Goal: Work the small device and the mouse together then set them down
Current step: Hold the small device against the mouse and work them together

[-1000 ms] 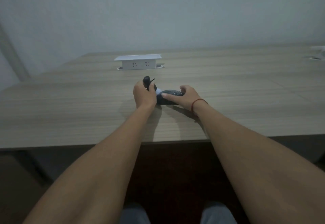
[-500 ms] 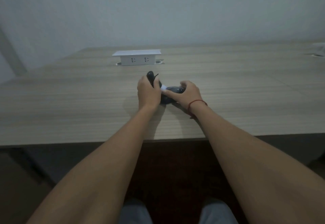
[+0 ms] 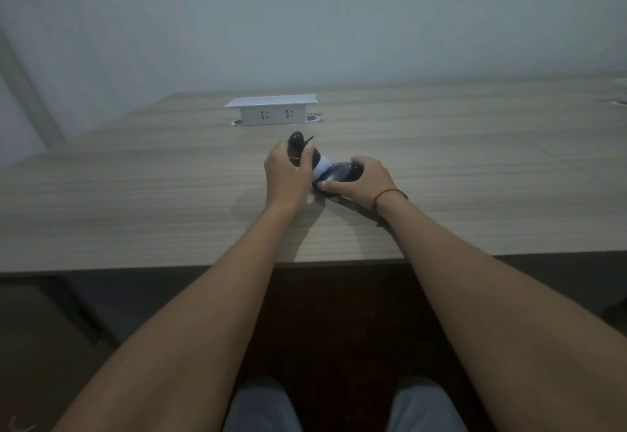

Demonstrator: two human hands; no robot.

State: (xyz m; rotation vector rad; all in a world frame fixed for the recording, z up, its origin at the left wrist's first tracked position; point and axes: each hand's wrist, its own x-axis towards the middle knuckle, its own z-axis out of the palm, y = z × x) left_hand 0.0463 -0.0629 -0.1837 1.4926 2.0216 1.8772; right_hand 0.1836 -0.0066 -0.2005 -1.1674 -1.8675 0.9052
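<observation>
A small dark device with a rounded top and a thin black strand sticking out stands upright in my left hand, which is closed around its lower body. A pale whitish part of it shows between my hands. The dark mouse lies low over the wooden table, gripped from above and the side by my right hand. The device's pale end touches the mouse's left end. My right wrist wears a red string.
A white pop-up socket box stands on the table behind my hands. The table's front edge runs just below my forearms. Another fitting sits at the far right edge.
Both hands shifted slightly together with the device and mouse; the pale end of the device shows more between them. The grips are unchanged.
</observation>
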